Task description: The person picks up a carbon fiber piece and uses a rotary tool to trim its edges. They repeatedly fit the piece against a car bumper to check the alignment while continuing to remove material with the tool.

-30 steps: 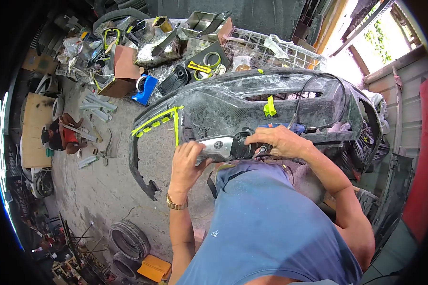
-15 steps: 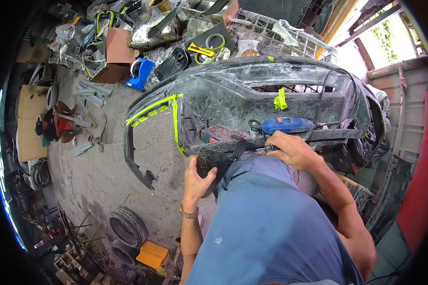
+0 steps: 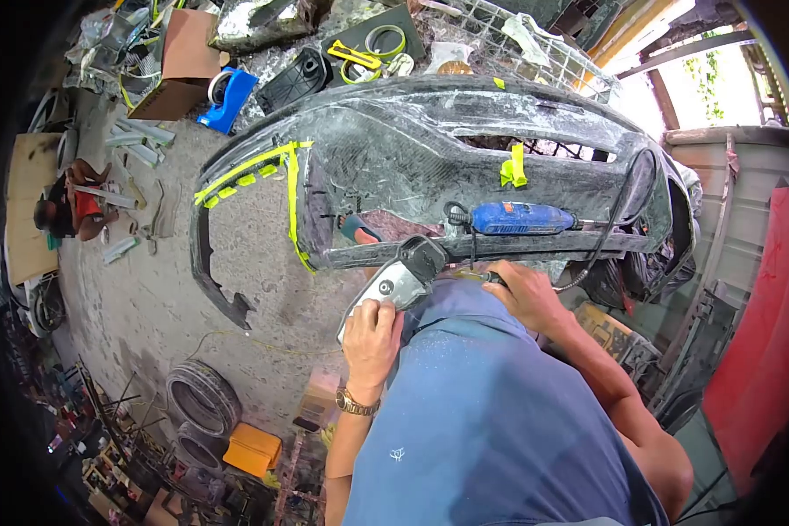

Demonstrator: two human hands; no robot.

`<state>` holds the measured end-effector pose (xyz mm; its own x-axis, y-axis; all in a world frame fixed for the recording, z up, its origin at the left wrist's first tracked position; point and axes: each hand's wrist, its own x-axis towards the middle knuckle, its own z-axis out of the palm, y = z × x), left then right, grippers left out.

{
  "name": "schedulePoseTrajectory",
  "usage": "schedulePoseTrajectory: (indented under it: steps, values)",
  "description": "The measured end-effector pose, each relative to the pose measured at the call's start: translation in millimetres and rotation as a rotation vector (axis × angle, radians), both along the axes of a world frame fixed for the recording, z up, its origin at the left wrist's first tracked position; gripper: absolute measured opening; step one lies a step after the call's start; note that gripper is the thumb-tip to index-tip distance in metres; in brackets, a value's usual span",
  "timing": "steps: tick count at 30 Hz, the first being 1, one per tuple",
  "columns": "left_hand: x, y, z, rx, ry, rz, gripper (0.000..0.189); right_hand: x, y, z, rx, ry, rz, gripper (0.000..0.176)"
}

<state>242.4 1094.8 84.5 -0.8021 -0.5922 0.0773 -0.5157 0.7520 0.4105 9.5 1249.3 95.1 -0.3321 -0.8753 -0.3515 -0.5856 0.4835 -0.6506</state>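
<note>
My left hand is closed on a molded part, with a pale grey inner face, a round hole and a black hollow end, shaped like a mirror cover. Close to my lap, my right hand grips the slim dark handpiece of a flexible-shaft rotary tool. Its tip points left, a short way from the molded part. The blue rotary tool body lies on the ledge of a large dark carbon-fibre bumper, and its black flexible shaft loops on the right.
Yellow-green tape marks the bumper's left opening. Behind it are a blue tape dispenser, a yellow cutter and a cardboard box. Another person crouches at far left. Tires and an orange box lie below.
The molded part has turned in my left hand, from its dark weave side to its pale inner face. My right hand still holds the handpiece. The whole view has shifted slightly.
</note>
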Motion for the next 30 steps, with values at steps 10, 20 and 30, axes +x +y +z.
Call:
schedulePoseTrajectory:
  steps: [10, 20, 30]
  values:
    - [0, 1, 0, 0.096, 0.000, 0.036, 0.033, 8, 9, -11, -0.083, 0.068, -0.102, 0.027]
    - [-14, -15, -2, 0.284, 0.036, 0.230, 0.051, 7, -25, 4, -0.030, 0.124, -0.090, 0.024]
    - [-17, -22, 1, 0.297, 0.028, 0.220, 0.049, 10, -40, -1, 0.035, 0.095, -0.006, 0.032]
